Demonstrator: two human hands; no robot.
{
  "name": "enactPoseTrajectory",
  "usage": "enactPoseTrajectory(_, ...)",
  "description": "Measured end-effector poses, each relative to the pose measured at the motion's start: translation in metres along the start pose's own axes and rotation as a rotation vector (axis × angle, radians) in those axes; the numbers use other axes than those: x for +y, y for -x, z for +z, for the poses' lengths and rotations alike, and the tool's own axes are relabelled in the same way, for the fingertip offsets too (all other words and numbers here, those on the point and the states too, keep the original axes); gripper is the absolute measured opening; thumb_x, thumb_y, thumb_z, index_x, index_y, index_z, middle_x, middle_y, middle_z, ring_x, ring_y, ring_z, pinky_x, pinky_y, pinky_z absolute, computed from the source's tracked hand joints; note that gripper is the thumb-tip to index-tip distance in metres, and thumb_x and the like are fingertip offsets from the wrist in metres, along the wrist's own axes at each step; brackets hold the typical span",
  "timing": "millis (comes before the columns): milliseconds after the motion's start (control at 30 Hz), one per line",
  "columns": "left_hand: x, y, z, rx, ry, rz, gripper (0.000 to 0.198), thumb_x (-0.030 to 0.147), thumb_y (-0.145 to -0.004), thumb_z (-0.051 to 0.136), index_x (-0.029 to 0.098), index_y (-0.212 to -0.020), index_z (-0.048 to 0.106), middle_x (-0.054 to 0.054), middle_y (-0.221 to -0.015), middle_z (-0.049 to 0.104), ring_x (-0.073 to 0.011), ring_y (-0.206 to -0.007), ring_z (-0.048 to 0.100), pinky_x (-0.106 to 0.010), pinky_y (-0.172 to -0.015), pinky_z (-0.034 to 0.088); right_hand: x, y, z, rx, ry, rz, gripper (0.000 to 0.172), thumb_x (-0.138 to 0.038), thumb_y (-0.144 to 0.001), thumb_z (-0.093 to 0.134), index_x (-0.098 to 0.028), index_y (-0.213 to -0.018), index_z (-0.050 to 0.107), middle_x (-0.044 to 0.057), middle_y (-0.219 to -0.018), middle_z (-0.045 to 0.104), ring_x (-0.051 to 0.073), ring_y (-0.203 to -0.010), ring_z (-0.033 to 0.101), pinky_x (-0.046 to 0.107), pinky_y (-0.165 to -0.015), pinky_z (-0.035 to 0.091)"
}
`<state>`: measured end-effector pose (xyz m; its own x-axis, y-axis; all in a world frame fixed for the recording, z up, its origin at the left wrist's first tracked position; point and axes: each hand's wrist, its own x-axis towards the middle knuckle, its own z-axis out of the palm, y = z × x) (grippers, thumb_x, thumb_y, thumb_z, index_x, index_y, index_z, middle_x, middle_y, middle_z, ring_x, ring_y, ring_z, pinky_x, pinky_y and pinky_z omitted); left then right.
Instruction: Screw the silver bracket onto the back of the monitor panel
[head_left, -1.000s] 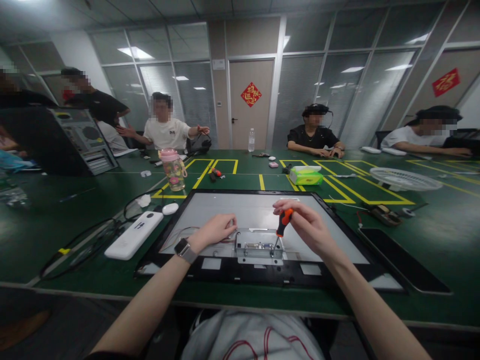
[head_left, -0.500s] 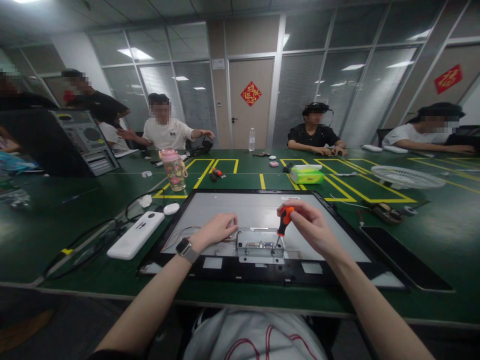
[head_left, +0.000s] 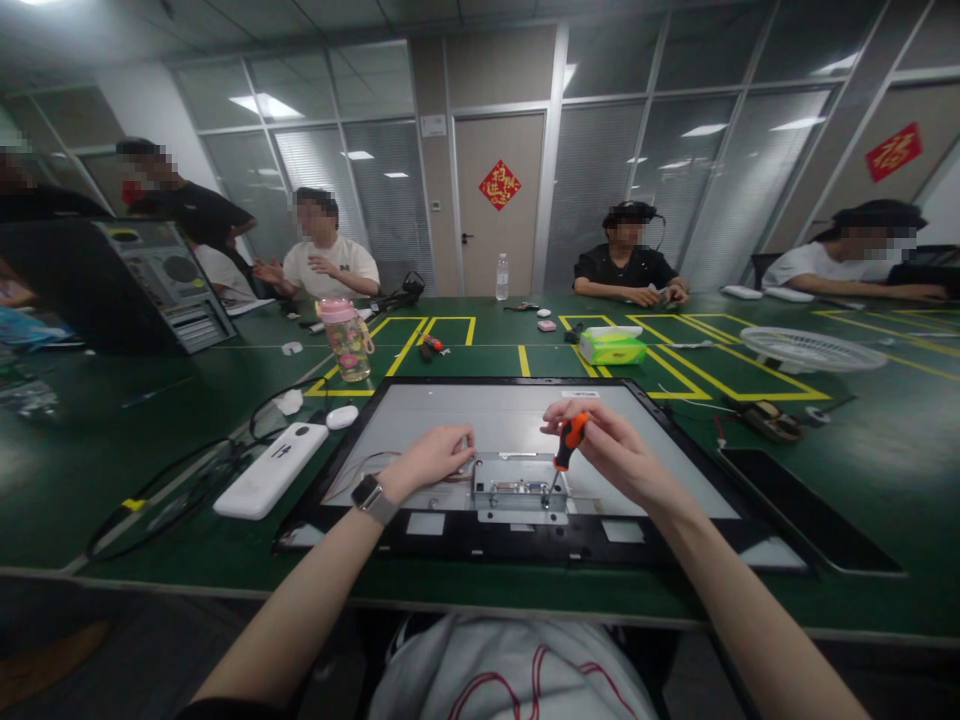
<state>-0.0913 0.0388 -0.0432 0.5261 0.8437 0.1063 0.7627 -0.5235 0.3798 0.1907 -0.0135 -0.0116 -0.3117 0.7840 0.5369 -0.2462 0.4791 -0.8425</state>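
A flat display panel [head_left: 495, 415] with a black frame lies on the green table. Near its front edge sits a metal bracket [head_left: 517, 470] with a row of connector ports. My right hand [head_left: 607, 445] grips an orange and black screwdriver [head_left: 571, 440], whose tip points down at the bracket's right end. My left hand [head_left: 439, 455], below a smartwatch [head_left: 371, 495], rests at the bracket's left side with its fingers curled. What those fingers hold, if anything, is hidden. Thin wires run beneath this hand.
Left of the panel are a white power bank [head_left: 274, 470], a white case [head_left: 343, 417], cables and a pink-lidded bottle [head_left: 347, 345]. A black tablet-like slab [head_left: 810, 510] lies right. Beyond are a green tissue pack [head_left: 613, 347], a white fan grille [head_left: 814, 348] and several people.
The fingers of my right hand have shifted a little on the screwdriver, its tip staying at the bracket. Across the table, a person in white has drawn an outstretched arm in.
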Motion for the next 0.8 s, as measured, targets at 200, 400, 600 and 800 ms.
enactPoseTrajectory(200,-0.0003,-0.0008,0.0004,-0.002,-0.012,-0.004,0.017,0.031,-0.092,0.051,0.019,-0.091,0.062,0.000,-0.074,0.061,-0.0168,-0.069,0.055,-0.025,-0.063,0.037,-0.0002,-0.0006,0.0024,0.116,0.149,-0.046,0.022,-0.043,-0.093,0.062,-0.028,-0.107,0.070,0.005,-0.092,0.068,0.020,-0.087,0.064,0.037,-0.083,0.054)
enactPoseTrajectory(400,-0.0018,-0.0022,0.0013,-0.010,-0.013,-0.007,0.019,0.033,-0.092,0.050,0.019,-0.092,0.062,0.000,-0.073,0.060,-0.0167,-0.069,0.055,-0.026,-0.063,0.038,0.0001,-0.0017,0.0051,0.075,-0.008,-0.027,0.022,-0.048,-0.087,0.068,-0.026,-0.087,0.070,0.004,-0.097,0.066,0.021,-0.091,0.064,0.038,-0.086,0.055)
enactPoseTrajectory(600,-0.0006,-0.0024,0.0005,-0.008,0.002,-0.001,0.017,0.031,-0.092,0.051,0.018,-0.090,0.061,0.000,-0.070,0.059,-0.0165,-0.067,0.053,-0.025,-0.061,0.037,0.0026,-0.0018,0.0078,0.084,-0.068,-0.006,0.024,-0.047,-0.092,0.061,-0.027,-0.101,0.071,0.005,-0.093,0.068,0.021,-0.088,0.065,0.037,-0.082,0.055)
enactPoseTrajectory(800,-0.0008,-0.0011,0.0005,-0.004,0.000,-0.002,0.016,0.031,-0.093,0.051,0.019,-0.092,0.062,0.001,-0.071,0.059,-0.0162,-0.067,0.054,-0.025,-0.062,0.036,0.0012,0.0013,0.0058,0.060,-0.047,-0.006,0.018,-0.043,-0.088,0.068,-0.029,-0.100,0.072,0.003,-0.092,0.068,0.020,-0.086,0.065,0.036,-0.079,0.055)
